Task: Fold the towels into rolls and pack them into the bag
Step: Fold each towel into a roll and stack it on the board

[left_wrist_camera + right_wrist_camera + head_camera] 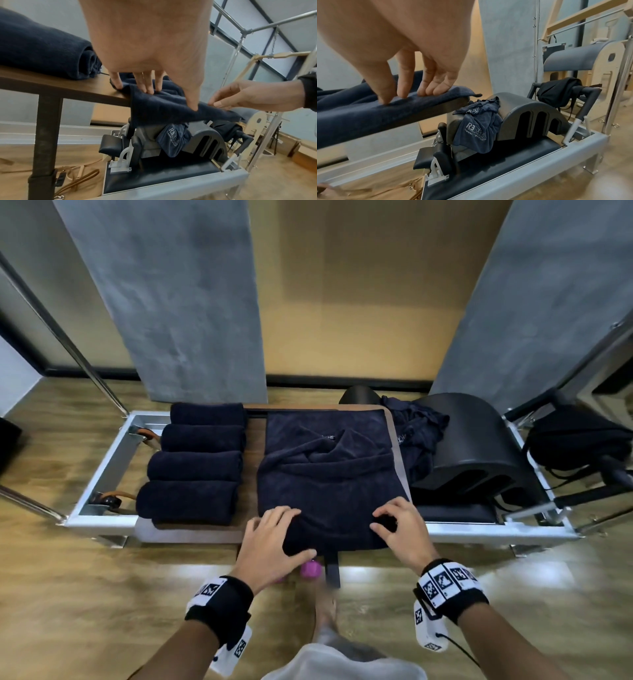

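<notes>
A dark navy towel point(329, 481) lies spread and rumpled on the wooden table point(252, 474), its near edge hanging over the front. My left hand point(287, 530) rests on the near left corner, fingers point(149, 86) on top and thumb against the overhang. My right hand point(383, 520) presses its fingertips point(426, 92) onto the near right corner. Several rolled navy towels point(195, 467) lie side by side on the left of the table. A crumpled navy bag with white print point(419, 436) point(476, 127) is draped over a black arc barrel point(476, 440).
The table stands over a metal reformer frame point(102, 467). A black bag point(579, 436) hangs on the foot bar at right. A pink dumbbell point(311, 568) and my bare foot point(325, 611) are on the wooden floor below the table's front edge.
</notes>
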Motion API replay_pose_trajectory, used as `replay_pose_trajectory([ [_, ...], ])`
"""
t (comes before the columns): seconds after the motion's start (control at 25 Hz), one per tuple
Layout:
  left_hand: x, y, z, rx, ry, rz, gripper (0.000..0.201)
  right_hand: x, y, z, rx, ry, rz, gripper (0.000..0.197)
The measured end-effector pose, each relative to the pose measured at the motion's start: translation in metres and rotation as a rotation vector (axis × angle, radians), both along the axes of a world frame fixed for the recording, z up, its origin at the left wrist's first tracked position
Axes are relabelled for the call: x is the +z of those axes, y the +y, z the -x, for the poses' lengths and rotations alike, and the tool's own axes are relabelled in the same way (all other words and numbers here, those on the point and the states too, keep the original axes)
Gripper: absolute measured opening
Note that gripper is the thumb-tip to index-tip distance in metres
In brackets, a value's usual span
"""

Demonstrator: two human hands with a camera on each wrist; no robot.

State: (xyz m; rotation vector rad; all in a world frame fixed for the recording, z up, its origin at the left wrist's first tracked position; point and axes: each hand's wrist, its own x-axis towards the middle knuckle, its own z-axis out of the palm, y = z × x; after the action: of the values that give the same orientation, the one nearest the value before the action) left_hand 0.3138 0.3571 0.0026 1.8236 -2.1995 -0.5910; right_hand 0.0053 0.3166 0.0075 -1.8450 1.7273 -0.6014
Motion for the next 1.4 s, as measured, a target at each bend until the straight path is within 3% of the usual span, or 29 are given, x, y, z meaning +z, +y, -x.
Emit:
replay_pose_trajectory([
  [0.08, -0.004, 0.004, -0.003, -0.045, -0.099, -0.065, 0.095, -0.004, 0.009, 0.001, 0.054, 0.027, 0.0, 0.031],
  [0.12, -0.006, 0.004, -0.006, -0.055, -0.111, -0.069, 0.088, -0.005, 0.012, 0.003, 0.075, 0.025, 0.001, 0.036],
  [0.24, -0.006, 0.001, -0.015, -0.038, -0.006, -0.02, 0.033, -0.005, 0.018, 0.009, 0.118, 0.027, 0.013, 0.043],
  [0.36, 0.002, -0.006, -0.023, -0.013, 0.131, 0.029, 0.006, -0.004, 0.018, 0.011, 0.128, 0.049, 0.023, 0.041],
  [0.52, 0.024, -0.021, -0.024, 0.162, 0.432, 0.152, 0.009, -0.002, 0.014, 0.01, 0.167, 0.075, -0.014, 0.056],
  [0.64, 0.042, -0.042, -0.022, 0.232, 0.545, 0.217, 0.009, 0.0, 0.003, 0.012, 0.153, 0.072, 0.035, 0.041],
  [0.8, 0.06, -0.081, -0.026, 0.327, 0.643, 0.315, 0.012, 0.016, -0.026, 0.022, -0.034, -0.149, 0.08, 0.03],
  [0.96, 0.071, -0.134, -0.033, 0.381, 0.639, 0.358, 0.009, 0.056, -0.094, 0.033, -0.08, -0.366, 0.211, 0.025],
  [1.16, 0.077, -0.215, -0.032, 0.498, 0.603, 0.379, 0.014, 0.08, -0.203, 0.029, -0.156, -0.421, 0.225, 0.006],
  [1.28, 0.068, -0.258, -0.029, 0.603, 0.569, 0.283, 0.005, 0.065, -0.258, 0.022, -0.226, -0.38, 0.124, 0.002],
  [1.4, 0.048, -0.289, -0.028, 0.672, 0.447, 0.112, 0.008, 0.036, -0.293, 0.02, -0.274, -0.201, 0.007, 0.007],
])
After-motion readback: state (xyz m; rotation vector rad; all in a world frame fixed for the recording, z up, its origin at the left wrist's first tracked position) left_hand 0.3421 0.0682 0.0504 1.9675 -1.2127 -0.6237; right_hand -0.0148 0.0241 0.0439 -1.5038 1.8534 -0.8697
